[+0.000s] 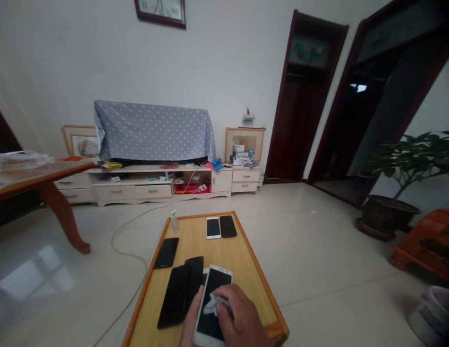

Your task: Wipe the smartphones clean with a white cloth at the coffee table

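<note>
A white smartphone (214, 278) with a dark screen is held tilted over the near part of the wooden table (195, 243). Along its left edge my left hand (191, 322) grips it, most of that hand being hidden behind the phone. My right hand (242, 315) pinches a crumpled white tissue (210, 305) against the screen. Two large dark phones or tablets, a flat black device (174, 296) and a second black device (195, 274), lie overlapping just left of my hands. Part of another pale device shows behind the held phone.
Farther up the table lie a black phone (166, 252), a white phone (213, 228) and a dark phone (228, 226). A pump bottle (174, 221) stands at the far left corner. A cable (137, 255) runs across the floor, and a bucket (432, 315) stands at right.
</note>
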Motion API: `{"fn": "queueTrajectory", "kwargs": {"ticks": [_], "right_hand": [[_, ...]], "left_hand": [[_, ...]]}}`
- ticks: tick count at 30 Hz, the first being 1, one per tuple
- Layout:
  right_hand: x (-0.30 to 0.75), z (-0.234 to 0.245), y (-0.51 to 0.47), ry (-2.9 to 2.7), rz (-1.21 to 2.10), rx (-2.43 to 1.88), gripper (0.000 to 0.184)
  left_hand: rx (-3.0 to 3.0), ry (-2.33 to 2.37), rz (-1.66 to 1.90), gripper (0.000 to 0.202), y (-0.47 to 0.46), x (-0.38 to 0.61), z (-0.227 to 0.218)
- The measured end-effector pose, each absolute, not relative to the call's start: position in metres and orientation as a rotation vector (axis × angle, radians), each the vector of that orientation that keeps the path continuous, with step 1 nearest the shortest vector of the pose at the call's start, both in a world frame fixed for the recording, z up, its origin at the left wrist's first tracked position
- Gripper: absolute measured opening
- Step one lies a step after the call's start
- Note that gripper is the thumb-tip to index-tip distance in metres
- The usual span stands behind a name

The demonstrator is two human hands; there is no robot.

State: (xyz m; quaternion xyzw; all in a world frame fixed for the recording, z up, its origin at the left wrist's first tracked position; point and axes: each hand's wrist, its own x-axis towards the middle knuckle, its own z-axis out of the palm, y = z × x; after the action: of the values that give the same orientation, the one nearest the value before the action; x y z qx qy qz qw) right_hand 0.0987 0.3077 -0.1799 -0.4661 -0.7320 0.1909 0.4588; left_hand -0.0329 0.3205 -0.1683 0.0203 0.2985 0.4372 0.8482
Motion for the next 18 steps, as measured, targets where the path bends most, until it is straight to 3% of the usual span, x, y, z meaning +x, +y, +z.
{"fn": "queueTrajectory", "kwargs": {"ticks": [4,9,14,18], "right_hand": [[0.116,-0.168,0.32,-1.64,0.264,-1.405,0.01],[0.112,-0.169,0.309,-1.812,0.185,-1.44,0.015],[0.085,-0.2,0.287,-2.082,0.257,-1.194,0.01],[0.094,-0.189,0.298,-1.943,0.39,-1.265,0.021]], "left_hand": [[0.121,0.73,1.029,0.017,0.317,-0.023,-0.17],[0.125,0.672,1.042,0.022,0.312,-0.027,-0.174],[-0.002,0.547,0.917,0.041,0.313,-0.036,-0.176],[0.096,0.648,0.969,0.038,0.316,-0.037,-0.189]]}}
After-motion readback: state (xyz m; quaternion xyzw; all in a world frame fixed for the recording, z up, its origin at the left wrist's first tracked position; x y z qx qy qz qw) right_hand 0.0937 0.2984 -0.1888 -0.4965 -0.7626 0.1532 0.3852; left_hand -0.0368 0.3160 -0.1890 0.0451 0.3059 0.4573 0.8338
